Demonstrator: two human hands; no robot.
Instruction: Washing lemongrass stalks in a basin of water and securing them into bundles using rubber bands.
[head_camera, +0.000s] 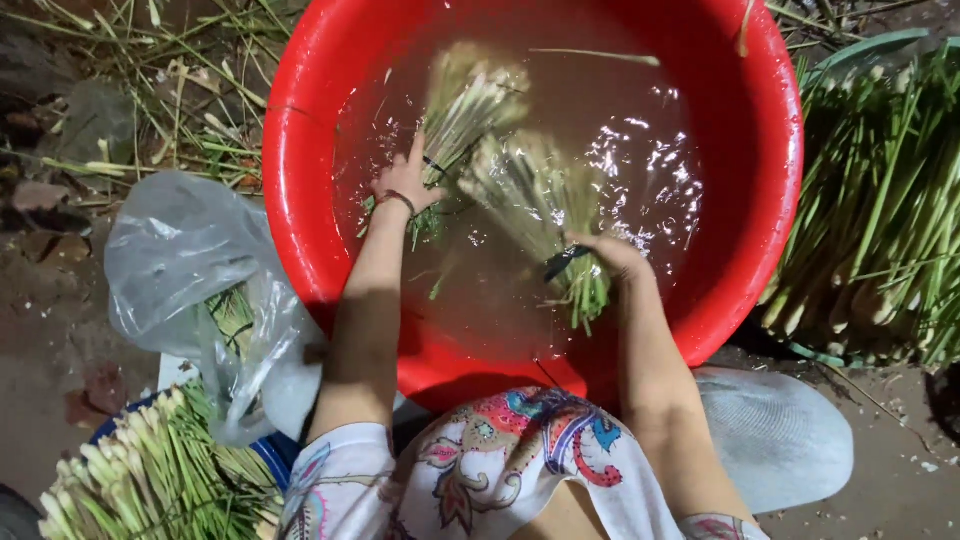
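- A large round red plastic basin (300, 200) sits on the ground, filled with murky water that glints under the light.
- The left hand (405, 180) is in the water at the basin's left side, fingers closed around the lower end of a tied bundle of green stalks (465, 100); one finger points up along the bundle. A dark band circles this wrist.
- The right hand (612, 252) grips a second bundle of stalks (530, 190) near its cut end, just where a dark tie wraps it; the fingers are wrapped tight, partly under water.
- The two bundles lie side by side in the basin, tilted, their pale root ends toward the far rim, nearly touching each other.
- A crumpled clear plastic bag (180, 250) lies left of the basin, with a few stalks inside; no label is readable on it.
- A heap of stalks (150, 470) lies at lower left, its pale cut ends up.
- Another stack of green stalks (880, 200) rests right of the basin.
- A white round lid-like object (790, 430) lies at lower right.
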